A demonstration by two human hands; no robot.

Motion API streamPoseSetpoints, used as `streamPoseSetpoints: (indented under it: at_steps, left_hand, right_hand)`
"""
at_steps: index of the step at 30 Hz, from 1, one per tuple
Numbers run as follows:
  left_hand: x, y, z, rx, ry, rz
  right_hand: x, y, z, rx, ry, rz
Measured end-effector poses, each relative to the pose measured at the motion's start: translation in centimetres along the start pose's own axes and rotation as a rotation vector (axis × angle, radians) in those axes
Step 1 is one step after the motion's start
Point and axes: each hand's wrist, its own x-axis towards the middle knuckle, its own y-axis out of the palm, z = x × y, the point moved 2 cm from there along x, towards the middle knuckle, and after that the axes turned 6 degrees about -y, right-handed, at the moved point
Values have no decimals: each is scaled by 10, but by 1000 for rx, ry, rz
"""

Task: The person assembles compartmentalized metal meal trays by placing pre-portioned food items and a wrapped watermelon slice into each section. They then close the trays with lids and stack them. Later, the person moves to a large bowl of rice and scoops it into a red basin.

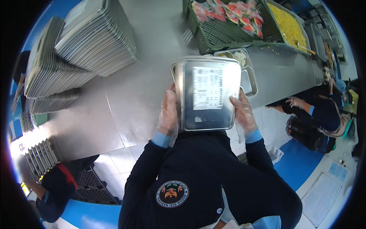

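Observation:
In front of my body I hold a shiny rectangular metal tray lid (213, 119) with rounded corners and a white printed label. My left hand (168, 111), in a clear plastic glove, is closed on its left edge. Gripping the opposite edge is my right hand (244, 112), gloved the same way, its thumb on the top face. Whether a tray lies directly under the lid is hidden. Just beyond, partly covered by it, a metal compartment tray (250, 84) sits on the table with white food in one compartment.
Tall stacks of metal trays or lids (97, 42) stand at the left of the steel table (141, 45). A green crate (221, 34) at the back holds wrapped watermelon slices (236, 15), beside a large pan of yellow food (286, 24). Co-workers (324, 110) stand at right and left.

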Motion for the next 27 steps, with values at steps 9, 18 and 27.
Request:
streamPoseSetpoints:
  at_steps: [9,18,27]
  left_hand:
    - [55,-21,49,934,-168,-229]
    - [-3,-106,28,487,-175,-257]
    - [-62,-176,29,347,43,-426]
  right_hand:
    - [7,-68,-53,113,60,-116]
    - [61,19,-112,-862,14,125]
    - [50,109,-132,-945,151,459]
